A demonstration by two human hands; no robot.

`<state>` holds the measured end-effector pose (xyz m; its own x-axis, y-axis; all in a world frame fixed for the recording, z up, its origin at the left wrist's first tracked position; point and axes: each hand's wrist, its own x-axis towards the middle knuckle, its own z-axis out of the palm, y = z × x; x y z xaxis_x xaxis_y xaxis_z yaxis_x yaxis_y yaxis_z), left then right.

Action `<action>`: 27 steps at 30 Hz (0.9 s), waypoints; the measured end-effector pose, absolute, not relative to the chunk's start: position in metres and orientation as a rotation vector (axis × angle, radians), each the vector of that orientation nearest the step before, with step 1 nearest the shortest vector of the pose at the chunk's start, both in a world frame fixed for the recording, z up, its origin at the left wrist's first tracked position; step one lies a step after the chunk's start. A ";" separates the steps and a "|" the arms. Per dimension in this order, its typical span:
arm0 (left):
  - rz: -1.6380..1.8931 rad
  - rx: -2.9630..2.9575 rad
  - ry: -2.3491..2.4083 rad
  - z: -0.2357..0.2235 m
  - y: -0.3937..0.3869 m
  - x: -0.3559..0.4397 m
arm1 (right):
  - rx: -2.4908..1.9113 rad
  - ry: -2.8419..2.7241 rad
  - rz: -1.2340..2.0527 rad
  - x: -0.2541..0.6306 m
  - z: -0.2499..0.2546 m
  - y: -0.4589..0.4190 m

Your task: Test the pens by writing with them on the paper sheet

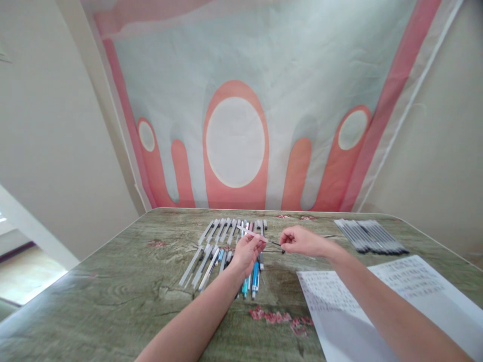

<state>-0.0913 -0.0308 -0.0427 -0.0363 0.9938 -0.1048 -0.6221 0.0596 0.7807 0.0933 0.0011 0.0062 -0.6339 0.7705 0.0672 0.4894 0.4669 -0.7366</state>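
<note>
My left hand (246, 255) is closed around a whitish, translucent pen barrel (244, 230), held slanted above the rows of pens. From the barrel's right end sticks a thin dark refill (274, 244). The fingers of my right hand (300, 240) are pinched at that refill's black tip. Below and behind my left hand, pens lie side by side in two rows: a far row of whitish pens (216, 230) and a near row with more whitish pens (191, 266). A blue pen (255, 278) lies in the near row; my left hand and forearm hide part of both rows.
At the far right lies a row of dark-tipped refills or slim pens (372, 236). Sheets of handwritten paper (332, 291) spread over the near right, partly under my right forearm. The wood-patterned table (124, 296) ends at a wall hanging (236, 141).
</note>
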 end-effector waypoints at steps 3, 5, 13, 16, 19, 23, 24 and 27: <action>1.422 0.610 0.803 -0.041 -0.034 -0.089 | -1.045 -2.309 0.940 0.092 0.005 0.001; 1.400 0.610 0.798 -0.039 -0.037 -0.087 | -1.044 -2.290 0.896 0.091 0.006 0.000; 1.268 0.507 0.707 -0.033 -0.047 -0.077 | -0.992 -2.139 0.719 0.081 0.023 -0.011; 1.260 0.358 0.664 -0.030 -0.045 -0.079 | -0.988 -1.939 0.722 0.082 0.026 -0.006; 1.262 0.256 0.645 -0.028 -0.041 -0.083 | -1.046 -2.035 0.632 0.091 0.017 0.006; 1.260 0.231 0.628 -0.029 -0.039 -0.087 | -1.055 -2.467 0.470 0.102 -0.009 0.019; 1.261 0.232 0.625 -0.030 -0.039 -0.087 | -1.042 -2.529 0.444 0.103 -0.015 0.021; 1.259 0.239 0.623 -0.032 -0.039 -0.087 | -1.031 -2.625 0.416 0.102 -0.028 0.023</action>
<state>-0.0870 -0.0389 -0.0317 0.1693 0.9370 -0.3056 -0.8116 0.3084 0.4961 0.1021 0.0228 -0.0282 -0.7022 0.6936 0.1607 0.6100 0.7025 -0.3665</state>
